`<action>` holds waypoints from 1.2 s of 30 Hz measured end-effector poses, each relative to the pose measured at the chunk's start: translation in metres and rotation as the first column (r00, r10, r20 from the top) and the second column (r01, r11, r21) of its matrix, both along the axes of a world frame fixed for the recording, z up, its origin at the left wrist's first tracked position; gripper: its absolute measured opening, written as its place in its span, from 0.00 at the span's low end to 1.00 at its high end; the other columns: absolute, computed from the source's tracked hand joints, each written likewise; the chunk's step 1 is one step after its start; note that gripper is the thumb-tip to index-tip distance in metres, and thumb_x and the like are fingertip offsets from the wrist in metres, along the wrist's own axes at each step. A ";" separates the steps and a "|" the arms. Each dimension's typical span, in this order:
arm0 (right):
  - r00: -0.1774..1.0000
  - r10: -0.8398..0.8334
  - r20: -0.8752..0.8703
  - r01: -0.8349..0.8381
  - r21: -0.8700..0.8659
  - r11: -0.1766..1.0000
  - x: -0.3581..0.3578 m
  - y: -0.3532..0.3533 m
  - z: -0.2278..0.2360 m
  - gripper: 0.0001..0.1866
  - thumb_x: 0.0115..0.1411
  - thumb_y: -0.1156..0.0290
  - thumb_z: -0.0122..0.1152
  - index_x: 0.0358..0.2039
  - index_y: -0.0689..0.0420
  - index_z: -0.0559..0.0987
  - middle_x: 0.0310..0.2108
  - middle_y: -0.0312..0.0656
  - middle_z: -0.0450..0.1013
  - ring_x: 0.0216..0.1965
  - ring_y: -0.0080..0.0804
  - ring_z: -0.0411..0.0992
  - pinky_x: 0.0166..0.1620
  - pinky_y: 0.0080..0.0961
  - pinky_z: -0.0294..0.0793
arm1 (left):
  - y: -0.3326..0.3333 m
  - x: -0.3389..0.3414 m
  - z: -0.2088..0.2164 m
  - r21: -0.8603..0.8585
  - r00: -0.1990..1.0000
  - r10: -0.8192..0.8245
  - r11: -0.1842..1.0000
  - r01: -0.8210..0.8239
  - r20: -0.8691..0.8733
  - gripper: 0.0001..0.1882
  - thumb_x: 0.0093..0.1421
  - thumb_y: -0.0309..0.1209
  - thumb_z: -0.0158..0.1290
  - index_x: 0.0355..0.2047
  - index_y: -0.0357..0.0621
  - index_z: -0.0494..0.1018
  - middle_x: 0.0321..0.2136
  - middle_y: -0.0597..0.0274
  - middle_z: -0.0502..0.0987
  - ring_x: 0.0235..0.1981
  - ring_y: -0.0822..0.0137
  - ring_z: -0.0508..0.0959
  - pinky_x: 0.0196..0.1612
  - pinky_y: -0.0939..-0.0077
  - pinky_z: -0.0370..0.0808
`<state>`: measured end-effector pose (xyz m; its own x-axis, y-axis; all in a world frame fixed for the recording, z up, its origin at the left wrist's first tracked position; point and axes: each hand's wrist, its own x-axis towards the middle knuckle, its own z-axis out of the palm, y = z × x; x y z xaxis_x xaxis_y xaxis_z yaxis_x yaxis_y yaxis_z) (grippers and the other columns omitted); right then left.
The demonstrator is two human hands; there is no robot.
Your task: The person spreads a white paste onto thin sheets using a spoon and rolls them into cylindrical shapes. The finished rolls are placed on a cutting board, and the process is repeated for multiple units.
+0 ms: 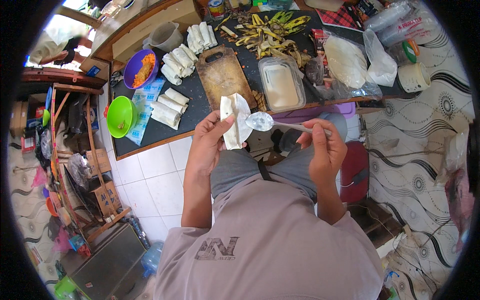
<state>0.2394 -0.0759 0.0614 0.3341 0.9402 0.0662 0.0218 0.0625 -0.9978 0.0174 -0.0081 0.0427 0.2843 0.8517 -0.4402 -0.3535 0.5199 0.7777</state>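
My left hand (pixel 206 142) pinches a pale, thin wrapper (pixel 241 116) that is partly folded over, its thumb on top. Any filling inside is hard to make out. The fingers of my right hand (pixel 327 156) close around the handle of a spoon (pixel 260 121). Its wet-looking bowl is at the wrapper's right edge; whether they touch, I cannot tell. Beyond the spoon is a clear plastic tub (pixel 281 86) of creamy, pale liquid. A worn wooden cutting board (pixel 225 75) lies just past the wrapper.
Finished white rolls (pixel 170 107) lie in groups on the dark table, left of the board. Farther left are a purple bowl (pixel 134 67) with orange shreds and a green bowl (pixel 121 117). Banana peels (pixel 272 37) heap at the back. A bag of pale wrappers (pixel 345 60) lies right.
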 end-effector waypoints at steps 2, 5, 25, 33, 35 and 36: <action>1.000 -0.002 0.005 0.002 0.010 1.000 -0.001 0.001 0.002 0.12 0.67 0.69 0.47 0.37 0.63 0.76 0.24 0.37 0.74 0.26 0.17 0.70 0.30 0.14 0.68 | 0.000 0.000 0.001 0.001 1.000 0.004 1.000 -0.004 -0.001 0.17 0.62 0.31 0.50 0.49 0.32 0.67 0.38 0.53 0.77 0.33 0.66 0.81 0.30 0.66 0.83; 1.000 0.001 0.011 -0.002 0.029 1.000 -0.002 0.002 0.004 0.11 0.67 0.69 0.47 0.37 0.63 0.76 0.24 0.38 0.74 0.26 0.17 0.70 0.29 0.14 0.68 | 0.000 -0.002 0.000 0.006 1.000 0.002 1.000 -0.002 0.002 0.17 0.62 0.31 0.50 0.49 0.32 0.67 0.38 0.53 0.77 0.33 0.66 0.81 0.30 0.66 0.83; 1.000 0.007 -0.009 -0.006 0.038 0.999 0.002 0.002 0.013 0.11 0.67 0.70 0.46 0.38 0.63 0.76 0.24 0.37 0.74 0.26 0.17 0.70 0.30 0.13 0.67 | 0.004 -0.001 0.002 0.048 0.992 -0.008 0.999 0.015 -0.124 0.14 0.63 0.31 0.50 0.45 0.33 0.68 0.36 0.54 0.78 0.32 0.69 0.80 0.30 0.71 0.81; 0.997 -0.009 -0.071 0.006 -0.038 0.999 -0.002 0.006 0.000 0.11 0.67 0.69 0.46 0.37 0.62 0.76 0.25 0.36 0.73 0.26 0.17 0.70 0.30 0.13 0.67 | 0.003 -0.001 0.006 0.027 0.998 -0.009 1.000 0.011 -0.069 0.15 0.63 0.30 0.49 0.47 0.32 0.68 0.37 0.54 0.78 0.32 0.67 0.81 0.31 0.69 0.82; 0.998 -0.005 -0.065 0.004 -0.017 1.000 0.002 0.007 0.000 0.11 0.67 0.69 0.46 0.37 0.62 0.76 0.25 0.37 0.73 0.26 0.17 0.70 0.30 0.14 0.67 | 0.003 -0.004 0.005 0.029 0.999 -0.010 1.000 0.011 -0.054 0.16 0.63 0.30 0.49 0.47 0.32 0.68 0.37 0.53 0.78 0.33 0.67 0.81 0.31 0.69 0.82; 0.998 -0.010 -0.060 0.009 -0.008 1.000 0.005 0.007 0.001 0.12 0.67 0.69 0.46 0.37 0.62 0.76 0.25 0.37 0.73 0.26 0.17 0.70 0.30 0.14 0.67 | 0.003 -0.003 0.004 0.029 0.999 -0.017 0.999 0.018 -0.044 0.16 0.63 0.30 0.49 0.47 0.32 0.68 0.37 0.53 0.78 0.33 0.67 0.81 0.31 0.68 0.82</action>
<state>0.2440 -0.0686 0.0623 0.3461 0.9374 0.0383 -0.0374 0.0546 -0.9978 0.0139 -0.0047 0.0469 0.2804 0.8594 -0.4275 -0.3098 0.5025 0.8071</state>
